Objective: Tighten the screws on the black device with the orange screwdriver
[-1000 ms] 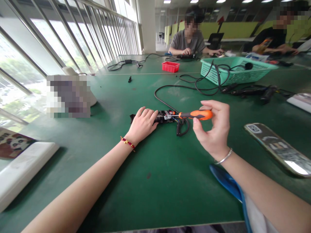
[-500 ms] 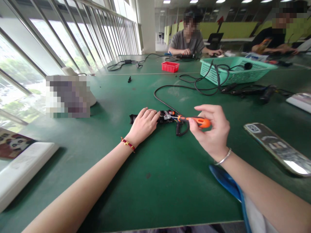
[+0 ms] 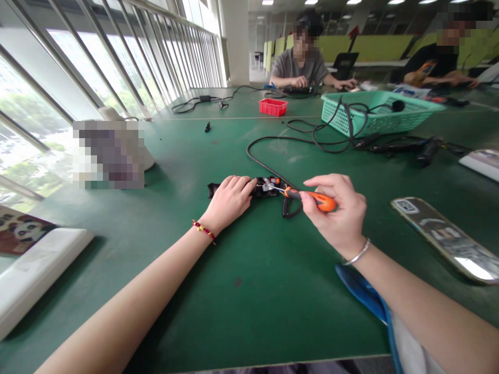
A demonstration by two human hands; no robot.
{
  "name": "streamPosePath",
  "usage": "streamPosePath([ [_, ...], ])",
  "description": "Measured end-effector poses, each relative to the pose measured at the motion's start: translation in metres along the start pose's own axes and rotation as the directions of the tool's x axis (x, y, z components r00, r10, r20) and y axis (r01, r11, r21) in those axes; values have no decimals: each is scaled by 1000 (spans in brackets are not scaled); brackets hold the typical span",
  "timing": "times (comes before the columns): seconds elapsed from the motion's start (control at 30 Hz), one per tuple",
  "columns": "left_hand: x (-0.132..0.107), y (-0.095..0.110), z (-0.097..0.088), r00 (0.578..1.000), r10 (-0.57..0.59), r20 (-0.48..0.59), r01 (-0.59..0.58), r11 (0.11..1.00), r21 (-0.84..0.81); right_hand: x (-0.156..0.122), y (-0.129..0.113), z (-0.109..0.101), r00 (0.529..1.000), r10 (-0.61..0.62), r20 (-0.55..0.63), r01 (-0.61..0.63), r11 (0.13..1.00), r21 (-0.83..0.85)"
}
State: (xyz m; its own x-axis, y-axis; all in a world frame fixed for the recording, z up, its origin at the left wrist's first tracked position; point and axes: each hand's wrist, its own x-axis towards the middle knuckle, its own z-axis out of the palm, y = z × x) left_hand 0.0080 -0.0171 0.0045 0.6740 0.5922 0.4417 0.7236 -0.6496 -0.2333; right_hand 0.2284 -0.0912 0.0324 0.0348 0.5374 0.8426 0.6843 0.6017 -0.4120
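A small black device [image 3: 264, 187] with its casing off and wiring exposed lies on the green table [image 3: 249, 291]. My left hand [image 3: 229, 201] rests on its left half, fingers curled over it and pressing it down. My right hand [image 3: 338, 214] pinches an orange-handled screwdriver [image 3: 312, 197], whose metal tip points left into the exposed part of the device. A black cable [image 3: 268, 165] runs from the device toward the back of the table.
A mint basket [image 3: 405, 119] with cables stands at the back right, a red tray [image 3: 273, 107] behind the centre. A phone [image 3: 444, 238] lies at right, a white slab [image 3: 35, 272] at left. Two other people sit at the far side.
My right hand has lowered and tilted the screwdriver, bringing its tip down into the device. My left hand has stayed on the device.
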Motion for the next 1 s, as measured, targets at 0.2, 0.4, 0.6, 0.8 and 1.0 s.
streamPosePath([
  [0.2, 0, 0, 0, 1000, 12, -2, -12, 1000, 22, -1, 4, 1, 997, -60, -55, 62, 997, 46],
  [0.4, 0, 0, 1, 1000, 18, -9, -18, 999, 41, 0, -1, -1, 999, 16, 28, -16, 1000, 8],
  [0.6, 0, 0, 1, 1000, 9, -2, -9, 999, 32, -1, 3, 2, 998, -45, -42, 48, 996, 81],
  [0.8, 0, -1, 1, 1000, 5, -4, -5, 1000, 14, 1, -1, 0, 999, -33, 17, 33, 999, 14],
  [1.0, 0, 0, 1, 1000, -2, 0, 2, 1000, -3, -2, 2, 2, 998, -52, -43, 54, 998, 44],
])
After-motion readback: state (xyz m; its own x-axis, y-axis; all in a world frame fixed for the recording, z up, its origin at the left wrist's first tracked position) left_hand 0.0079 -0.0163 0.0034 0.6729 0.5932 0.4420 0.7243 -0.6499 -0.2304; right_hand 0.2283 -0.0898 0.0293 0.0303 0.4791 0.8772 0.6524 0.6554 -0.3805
